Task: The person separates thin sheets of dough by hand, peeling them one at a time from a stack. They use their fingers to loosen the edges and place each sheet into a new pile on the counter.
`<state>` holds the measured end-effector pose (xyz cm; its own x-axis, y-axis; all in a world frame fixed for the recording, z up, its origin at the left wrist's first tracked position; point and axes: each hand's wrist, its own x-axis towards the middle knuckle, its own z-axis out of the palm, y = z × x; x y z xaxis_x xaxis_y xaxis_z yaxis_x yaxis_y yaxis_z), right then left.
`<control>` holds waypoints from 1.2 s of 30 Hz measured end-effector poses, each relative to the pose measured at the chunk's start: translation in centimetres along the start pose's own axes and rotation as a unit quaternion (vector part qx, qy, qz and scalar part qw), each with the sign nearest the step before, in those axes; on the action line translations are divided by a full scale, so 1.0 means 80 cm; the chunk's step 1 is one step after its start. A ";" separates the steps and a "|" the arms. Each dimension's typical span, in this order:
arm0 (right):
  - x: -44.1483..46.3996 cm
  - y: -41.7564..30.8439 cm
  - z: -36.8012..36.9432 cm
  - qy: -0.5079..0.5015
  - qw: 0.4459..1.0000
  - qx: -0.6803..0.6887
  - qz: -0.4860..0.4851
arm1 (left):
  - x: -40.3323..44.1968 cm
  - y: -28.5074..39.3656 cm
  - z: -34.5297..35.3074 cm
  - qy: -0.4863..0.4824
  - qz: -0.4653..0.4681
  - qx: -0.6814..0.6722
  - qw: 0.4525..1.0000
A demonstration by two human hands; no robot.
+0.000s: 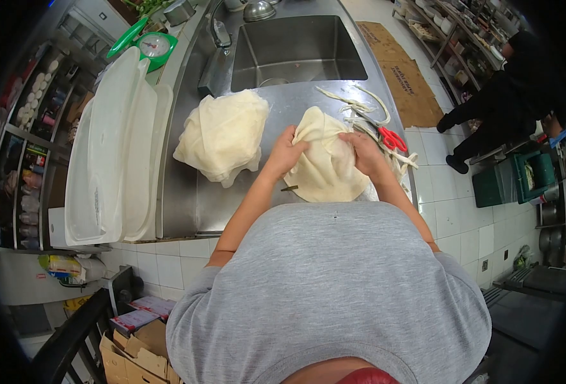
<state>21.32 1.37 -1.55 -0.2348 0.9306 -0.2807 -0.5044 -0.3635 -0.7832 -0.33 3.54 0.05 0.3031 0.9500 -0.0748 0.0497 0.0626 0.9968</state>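
Note:
A soft, thin cream-coloured sheet (324, 168), possibly dough or bean curd skin, lies gathered in folds on the steel counter. My left hand (285, 153) pinches its left edge, and my right hand (363, 153) grips a fold on the right, thumb on top. To the left sits a larger heap of similar pale sheets (224, 137). Red-handled scissors (393, 139) rest just beyond my right hand, among long cream strips (379, 109). A small dark piece (289, 188) shows at the sheet's lower left edge.
Ahead is a steel sink (299, 54) with a faucet (219, 25). Translucent plastic tubs (113, 153) stand on edge at left, near a green scale (155, 46). A person in dark clothes (510, 96) stands at right by a green bin (510, 182). Cardboard (401, 77) covers some floor.

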 end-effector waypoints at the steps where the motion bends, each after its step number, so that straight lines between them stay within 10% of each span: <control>1: -0.003 -0.002 0.006 0.019 1.000 -0.025 0.000 | 0.000 0.001 0.001 -0.017 -0.018 -0.030 0.999; 9: -0.020 -0.021 0.013 -0.045 0.958 -0.283 0.012 | 0.007 -0.011 -0.003 0.015 -0.019 -0.040 0.999; 17: -0.027 -0.047 -0.006 0.009 0.980 -0.197 0.015 | -0.002 0.016 -0.031 -0.074 -0.092 0.013 0.993; 24: -0.026 -0.035 -0.008 -0.068 0.998 -0.006 0.005 | -0.006 0.010 -0.013 -0.062 -0.087 -0.271 0.957; 30: -0.027 -0.043 0.000 -0.053 0.975 -0.215 0.010 | 0.000 -0.008 -0.010 -0.089 -0.097 -0.321 0.938; 36: -0.025 -0.054 -0.011 0.018 0.996 -0.089 -0.021 | -0.016 0.028 -0.015 -0.151 -0.176 -0.314 0.920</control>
<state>24.68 1.13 1.86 -0.1843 0.9470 -0.2631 -0.3573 -0.3139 -0.8797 -1.72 2.80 2.42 0.6293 0.7143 -0.3062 -0.3364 0.6055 0.7213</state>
